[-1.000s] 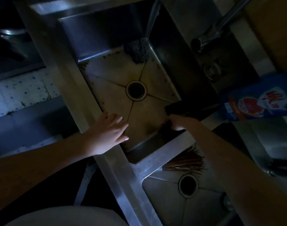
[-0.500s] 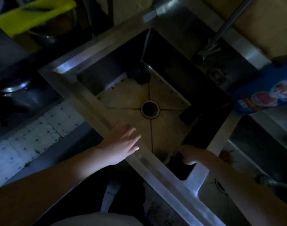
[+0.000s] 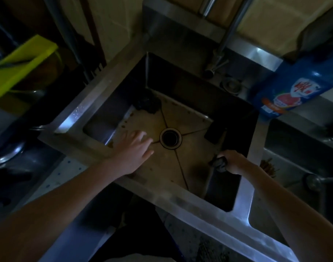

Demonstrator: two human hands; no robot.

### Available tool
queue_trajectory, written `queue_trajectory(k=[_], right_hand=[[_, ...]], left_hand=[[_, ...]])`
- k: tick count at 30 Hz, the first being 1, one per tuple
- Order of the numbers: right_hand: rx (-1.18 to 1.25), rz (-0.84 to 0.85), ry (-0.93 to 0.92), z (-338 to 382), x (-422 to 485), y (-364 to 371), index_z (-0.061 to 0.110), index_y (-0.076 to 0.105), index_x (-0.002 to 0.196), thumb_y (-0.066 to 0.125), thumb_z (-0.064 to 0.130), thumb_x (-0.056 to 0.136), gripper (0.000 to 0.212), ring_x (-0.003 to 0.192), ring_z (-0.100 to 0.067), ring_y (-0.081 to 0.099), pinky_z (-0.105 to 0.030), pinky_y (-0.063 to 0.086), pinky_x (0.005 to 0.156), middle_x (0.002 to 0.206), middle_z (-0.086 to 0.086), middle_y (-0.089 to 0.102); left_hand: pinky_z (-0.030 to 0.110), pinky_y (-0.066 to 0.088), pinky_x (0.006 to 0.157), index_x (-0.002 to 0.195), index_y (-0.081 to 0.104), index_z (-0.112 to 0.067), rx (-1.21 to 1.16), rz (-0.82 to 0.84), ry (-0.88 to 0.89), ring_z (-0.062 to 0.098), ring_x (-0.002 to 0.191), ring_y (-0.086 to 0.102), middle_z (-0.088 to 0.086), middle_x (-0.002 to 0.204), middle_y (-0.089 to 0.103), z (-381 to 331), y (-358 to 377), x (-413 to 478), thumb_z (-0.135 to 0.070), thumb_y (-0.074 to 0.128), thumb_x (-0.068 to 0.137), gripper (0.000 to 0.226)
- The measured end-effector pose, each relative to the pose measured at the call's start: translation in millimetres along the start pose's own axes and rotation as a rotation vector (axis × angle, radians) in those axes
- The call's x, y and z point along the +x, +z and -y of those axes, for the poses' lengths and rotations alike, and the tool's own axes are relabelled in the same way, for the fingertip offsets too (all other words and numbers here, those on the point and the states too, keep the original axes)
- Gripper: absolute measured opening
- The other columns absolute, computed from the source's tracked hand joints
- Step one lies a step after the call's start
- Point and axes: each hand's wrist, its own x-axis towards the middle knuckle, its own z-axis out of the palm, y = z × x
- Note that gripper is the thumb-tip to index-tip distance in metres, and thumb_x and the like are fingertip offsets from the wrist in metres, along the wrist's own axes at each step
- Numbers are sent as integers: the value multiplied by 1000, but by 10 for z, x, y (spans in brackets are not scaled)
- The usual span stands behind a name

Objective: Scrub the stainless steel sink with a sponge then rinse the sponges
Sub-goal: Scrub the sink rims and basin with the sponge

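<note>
The stainless steel sink (image 3: 97, 112) fills the middle of the dim view, its stained floor sloping to a round drain (image 3: 170, 138). My right hand (image 3: 233, 162) grips a dark scrubbing sponge (image 3: 219, 164) against the sink's right wall, low down. My left hand (image 3: 134, 152) reaches over the near rim with fingers spread, just left of the drain, holding nothing. A dark steel-wool scrubber (image 3: 147, 104) lies in the far left corner of the basin. A flat dark sponge (image 3: 215, 134) leans at the right wall.
A faucet (image 3: 215, 64) stands behind the basin. A blue detergent bottle (image 3: 288, 89) lies at the back right. A second basin (image 3: 298, 167) adjoins on the right, with brown chopsticks (image 3: 268, 167). A yellow-green board (image 3: 20, 63) sits at the far left.
The view has swung, turning the sink in frame. My left hand moved from the near rim out over the basin floor. My right hand stays low at the right wall with the sponge.
</note>
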Motion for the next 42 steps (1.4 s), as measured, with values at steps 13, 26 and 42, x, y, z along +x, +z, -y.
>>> queue_trajectory(k=[13,26,42], right_hand=[[805,-157,147,538,550,-485,0,63,113,61,-11,79,35,56,4,60,-3,46,52,81,3,60],[1271,-309,362,1594,971,-691,2,58,123,60,-11,81,44,97,-30,64,-32,55,78,110,-18,66],[1985,-841,786,1841,1576,-1022,13,60,119,58,-1,87,35,100,-19,60,-39,53,94,87,7,58]], left_hand=[[46,34,99,131,44,-19,107,-13,-55,30,120,44,7,136,41,902,-394,746,-40,42,94,42],[44,32,96,133,42,-17,215,-36,7,33,122,40,13,130,43,1557,-780,1407,-37,45,93,45],[47,27,105,145,19,-16,307,-40,231,32,137,24,14,152,20,1806,-976,2736,-36,45,94,61]])
